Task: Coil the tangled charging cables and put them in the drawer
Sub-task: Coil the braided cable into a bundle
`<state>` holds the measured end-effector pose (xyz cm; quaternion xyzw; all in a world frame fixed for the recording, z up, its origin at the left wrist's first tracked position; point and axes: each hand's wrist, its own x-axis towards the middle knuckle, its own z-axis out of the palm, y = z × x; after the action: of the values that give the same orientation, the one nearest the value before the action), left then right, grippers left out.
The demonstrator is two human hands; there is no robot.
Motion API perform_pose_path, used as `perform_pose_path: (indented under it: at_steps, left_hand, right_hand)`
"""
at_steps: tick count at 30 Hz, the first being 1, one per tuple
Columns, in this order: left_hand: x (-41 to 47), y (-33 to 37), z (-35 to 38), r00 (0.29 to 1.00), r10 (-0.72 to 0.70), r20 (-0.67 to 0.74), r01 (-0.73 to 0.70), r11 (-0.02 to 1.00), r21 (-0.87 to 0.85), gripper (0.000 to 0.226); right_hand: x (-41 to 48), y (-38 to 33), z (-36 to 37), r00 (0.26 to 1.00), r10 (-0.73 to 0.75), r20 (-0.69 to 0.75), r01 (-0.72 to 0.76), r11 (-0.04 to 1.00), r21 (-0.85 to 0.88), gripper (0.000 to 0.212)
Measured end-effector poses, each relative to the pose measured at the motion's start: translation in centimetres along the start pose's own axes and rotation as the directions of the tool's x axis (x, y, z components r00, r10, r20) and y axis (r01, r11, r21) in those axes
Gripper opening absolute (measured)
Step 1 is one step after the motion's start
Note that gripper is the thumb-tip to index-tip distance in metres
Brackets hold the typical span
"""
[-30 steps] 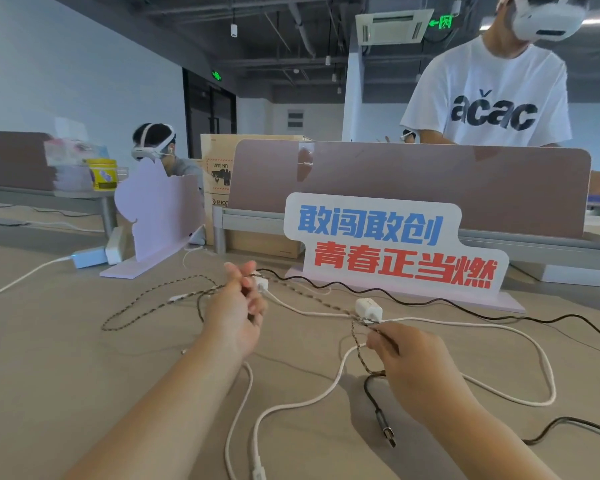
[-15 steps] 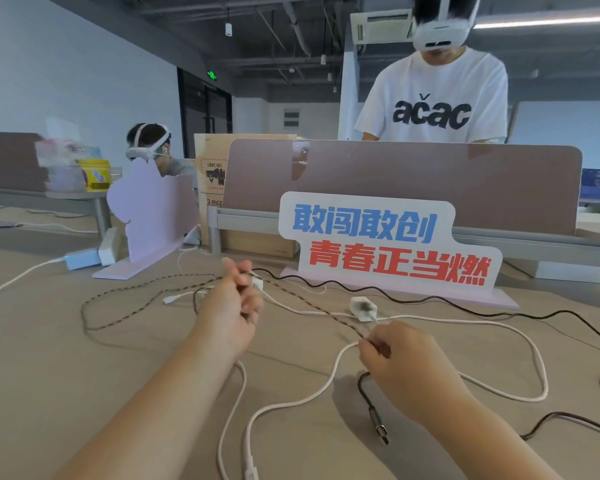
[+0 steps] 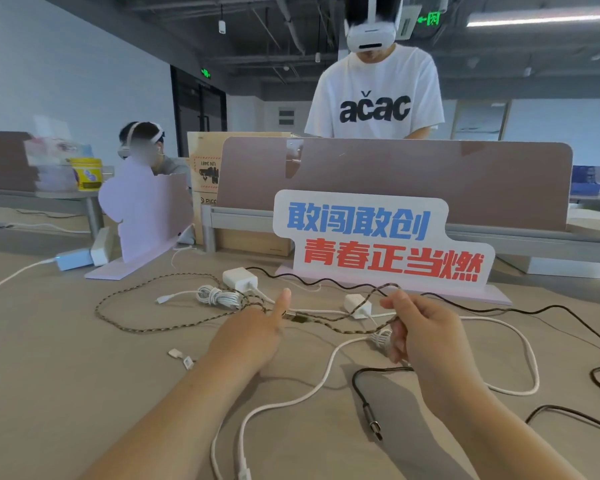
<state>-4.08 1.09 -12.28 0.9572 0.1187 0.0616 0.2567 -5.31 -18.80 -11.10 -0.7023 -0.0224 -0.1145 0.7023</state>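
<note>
On the desk (image 3: 49, 341) — two chargers (image 3: 239, 278) (image 3: 356, 303); left hand (image 3: 253, 337), right hand (image 3: 426, 334) pinch one braided cable (image 3: 146, 329).

Braided cable (image 3: 160, 329), ctr: brown-tan fleck weave. Coiled cable (image 3: 219, 296) at 10 o'clock: white. Far charger (image 3: 239, 278) & near charger (image 3: 357, 302): white too. Black cable (image 3: 355, 386) at 5 o'clock, plug end grey metal. Table (image 3: 49, 358): plain beige. Sign (image 3: 378, 237) at 12: white board, top row chars blue, btm row red, lilac base. Cut-out stand (image 3: 146, 209) at 10: plain lilac. Divider (image 3: 430, 181) at 1: dull mauve-brown. T-shirt (image 3: 374, 81) at 12: white, black lettering. Tub (image 3: 84, 164) at 9: yellow, blue-ish label. Adapter (image 3: 73, 259) at 9: pale blue. Box (image 3: 205, 157) at 11: tan card, black + red print. Exit sign (image 3: 428, 19) at 1: green. Crate (image 3: 584, 180) at 3: blue.
</note>
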Motion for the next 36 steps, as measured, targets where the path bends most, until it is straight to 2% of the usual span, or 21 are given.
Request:
perform_pose_path:
  at_steps: [2,4,7,9,12,14,17,19,20,21,22,23,24,25,27,28,31,34,36]
  left_hand:
    - [0.2,-0.2,0.0,0.997,0.028,-0.066,-0.024,0.998,0.060,0.062]
    - [0.2,-0.3,-0.3,0.985,0.052,-0.162,-0.045,0.998,0.046,0.056]
    - [0.2,-0.2,-0.9,0.952,0.005,-0.305,-0.044,0.991,-0.123,0.072]
    - [0.0,0.2,-1.0,0.927,0.052,-0.372,-0.146,0.962,-0.229,0.071]
    - [-1.0,0.9,-0.2,0.892,0.338,-0.300,-0.433,0.829,-0.354,0.051]
    - [-1.4,1.3,0.8,0.835,0.526,-0.164,-0.546,0.751,-0.372,0.032]
    - [-2.0,1.6,1.9,0.782,0.623,0.025,-0.581,0.743,-0.331,0.006]
    - [-2.0,1.6,2.1,0.782,0.620,0.055,-0.585,0.762,-0.277,0.016]
    - [-1.9,1.5,2.1,0.795,0.605,0.052,-0.568,0.772,-0.286,0.023]
    - [-1.9,1.5,2.0,0.810,0.585,0.045,-0.542,0.775,-0.326,0.028]
    - [-1.8,1.4,2.0,0.823,0.567,0.030,-0.514,0.767,-0.384,0.031]
    - [-1.9,1.4,1.9,0.836,0.549,0.014,-0.486,0.750,-0.449,0.033]
    - [-1.9,1.5,1.9,0.848,0.530,0.007,-0.451,0.728,-0.516,0.035]
    - [-1.9,1.6,1.9,0.861,0.508,0.005,-0.407,0.697,-0.590,0.036]
    - [-2.0,1.9,2.1,0.896,0.444,0.013,-0.291,0.608,-0.738,0.038]
    - [-2.0,2.1,2.0,0.914,0.404,0.029,-0.221,0.558,-0.800,0.040]
    - [-1.8,2.6,1.6,0.957,0.280,0.080,-0.027,0.358,-0.933,0.042]
    - [-1.2,2.5,0.9,0.966,0.171,0.192,0.179,0.090,-0.980,0.032]
    - [-0.9,2.5,0.4,0.951,0.172,0.259,0.261,0.012,-0.965,0.028]
  right_hand:
    - [0.2,0.1,-0.1,1.000,0.013,-0.027,-0.013,1.000,0.024,0.027]
    - [0.3,0.0,-0.1,0.998,0.009,-0.058,-0.006,0.999,0.054,0.026]
    - [0.2,-0.2,-0.1,0.996,0.004,-0.086,0.003,0.996,0.087,0.026]
    - [0.1,-0.3,-0.1,0.997,0.009,-0.080,-0.001,0.995,0.098,0.025]
    - [0.2,-0.2,-0.1,0.998,0.051,-0.037,-0.042,0.979,0.198,0.025]
    - [0.3,-0.2,-0.1,0.993,0.117,0.011,-0.114,0.932,0.343,0.024]
    - [0.7,-0.4,-0.2,0.969,0.234,0.080,-0.240,0.813,0.530,0.020]
    - [0.9,-0.3,-0.4,0.957,0.282,0.072,-0.278,0.813,0.511,0.018]
    - [0.9,-0.2,-0.3,0.960,0.279,0.018,-0.263,0.880,0.394,0.017]
    - [0.9,0.2,-0.3,0.970,0.236,-0.063,-0.221,0.959,0.180,0.019]
    - [1.0,0.8,-0.3,0.980,0.133,-0.151,-0.149,0.984,-0.100,0.024]
    - [0.9,1.2,-0.2,0.981,0.002,-0.192,-0.071,0.931,-0.358,0.032]
    - [0.6,1.5,-0.1,0.978,-0.109,-0.177,0.003,0.858,-0.514,0.039]
    - [0.4,1.5,0.0,0.976,-0.170,-0.134,0.066,0.822,-0.565,0.039]
    - [0.0,1.1,0.3,0.982,-0.186,-0.035,0.144,0.853,-0.502,0.033]
    - [-0.3,0.9,0.3,0.985,-0.173,0.003,0.156,0.881,-0.446,0.037]
    - [-0.9,0.4,0.5,0.959,-0.265,0.101,0.282,0.861,-0.423,0.045]
    - [-1.3,0.6,0.9,0.931,-0.323,0.169,0.363,0.872,-0.328,0.047]
    - [-1.3,0.4,1.2,0.938,-0.304,0.169,0.336,0.916,-0.220,0.044]
